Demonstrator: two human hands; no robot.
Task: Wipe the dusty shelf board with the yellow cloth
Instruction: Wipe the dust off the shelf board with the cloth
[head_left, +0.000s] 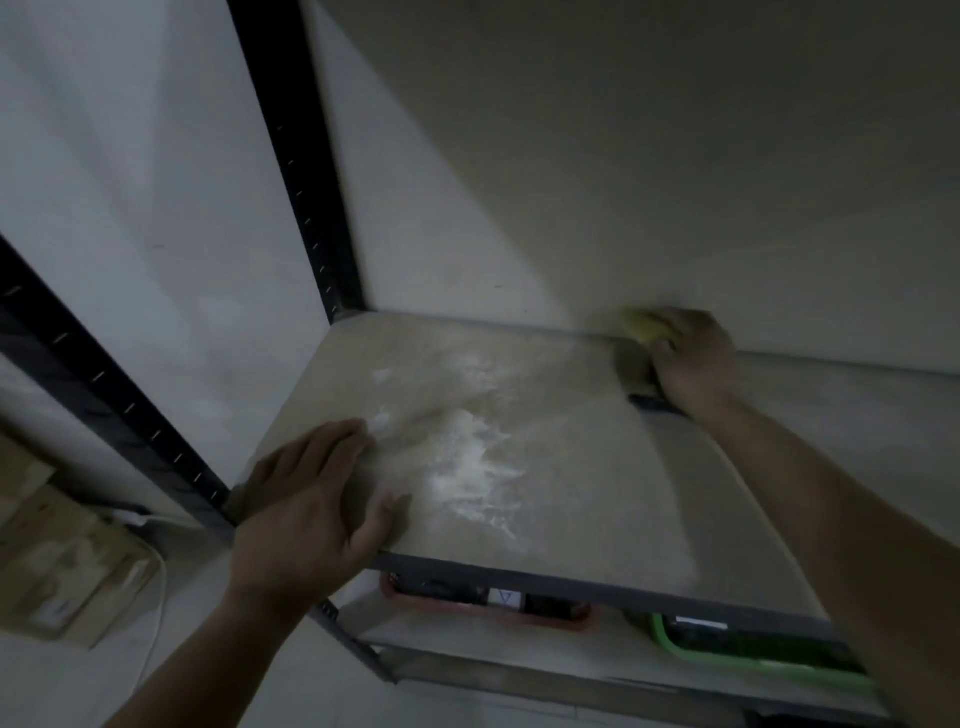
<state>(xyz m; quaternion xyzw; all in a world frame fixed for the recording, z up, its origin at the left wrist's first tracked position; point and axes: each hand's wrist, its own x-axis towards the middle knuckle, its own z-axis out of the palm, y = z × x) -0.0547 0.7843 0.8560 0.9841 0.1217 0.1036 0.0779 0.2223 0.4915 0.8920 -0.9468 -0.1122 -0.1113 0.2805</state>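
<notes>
Dust (475, 457) lies mid-board (597, 493); right hand (693, 358) clutches cloth (641, 325) at rear wall. Left hand (306, 499), fingers spread flat, risks smearing it.

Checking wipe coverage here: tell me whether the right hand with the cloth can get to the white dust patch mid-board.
Probably yes. The right hand holds the yellow cloth at the board's back edge, and bare shelf board lies between it and the white dust. The left hand rests at the front-left corner, beside the patch.
</notes>
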